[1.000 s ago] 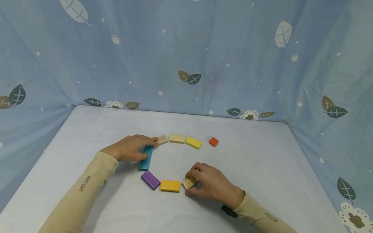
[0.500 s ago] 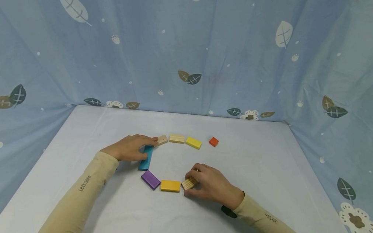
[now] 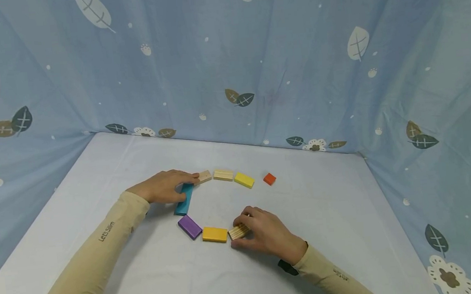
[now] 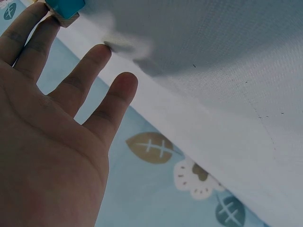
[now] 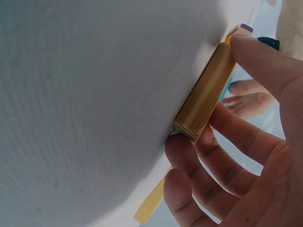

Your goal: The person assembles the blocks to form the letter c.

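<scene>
My left hand [image 3: 165,186] lies over the blue block [image 3: 183,206], thumb at its side, and its foremost fingertips touch a plain wooden block [image 3: 205,176]. In the left wrist view the fingers [image 4: 116,101] are stretched out and spread. Between thumb and fingers, my right hand [image 3: 270,232] pinches a striped wooden block [image 3: 238,231], low over the white cloth. The left end of that block is right by an orange-yellow block [image 3: 215,234]. Beyond this lies a purple block [image 3: 190,226], its upper corner near the blue one.
The blocks form a curve that opens to the right. Its upper side carries on with a pale wooden block [image 3: 223,175] and a yellow block [image 3: 244,180]. A small red-orange block [image 3: 269,179] stands apart at the right. Blue patterned curtains [image 3: 195,75] enclose the white tabletop [image 3: 329,204].
The right hand has shifted very slightly left with the striped wooden block, bringing it nearer the orange-yellow one. The left hand stays where it was.
</scene>
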